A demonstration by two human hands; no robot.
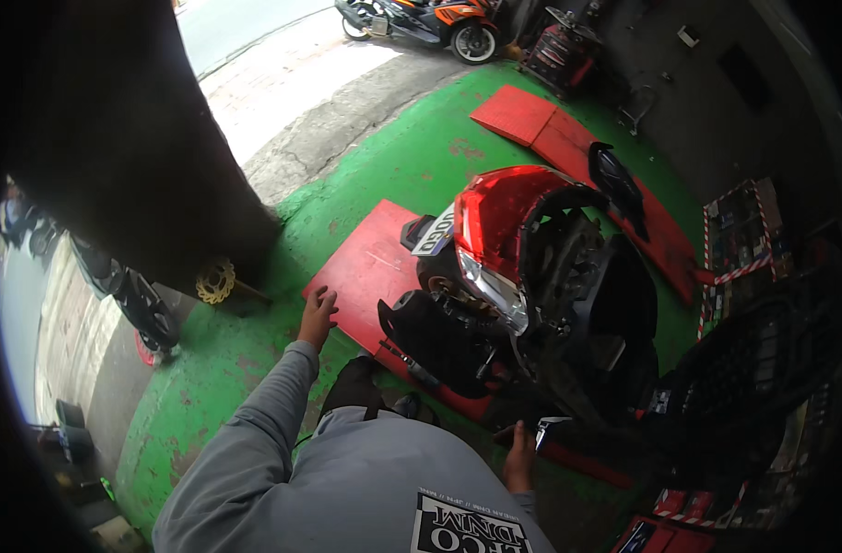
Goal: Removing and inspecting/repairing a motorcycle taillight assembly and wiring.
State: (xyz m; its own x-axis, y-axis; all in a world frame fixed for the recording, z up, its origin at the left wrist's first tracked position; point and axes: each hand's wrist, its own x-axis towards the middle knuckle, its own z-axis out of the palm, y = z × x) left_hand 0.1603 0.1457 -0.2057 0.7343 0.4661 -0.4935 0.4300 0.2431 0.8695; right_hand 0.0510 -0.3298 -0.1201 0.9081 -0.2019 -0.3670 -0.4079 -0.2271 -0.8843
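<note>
My left hand (317, 318) is raised beside the near edge of the red lift platform (365, 267), its fingers apart and slightly bent, with nothing in them. Low in front of my body, my right hand (520, 456) has its thumb and fingers apart. It is close to a small shiny silvery piece (552, 426) that I cannot identify; no grip on it shows. Before me a red scooter (508, 207) stands on the platform, its dark inner parts exposed behind the headlight (494, 290). A black curved panel (435, 336) is at its near side.
A red ramp (550, 129) with a dark panel (617, 184) on it runs beyond the scooter. A brake disc (216, 281) stands by the dark pillar (163, 138). An orange-black motorcycle (430, 20) is parked outside. Striped-edged shelves (739, 230) line the right.
</note>
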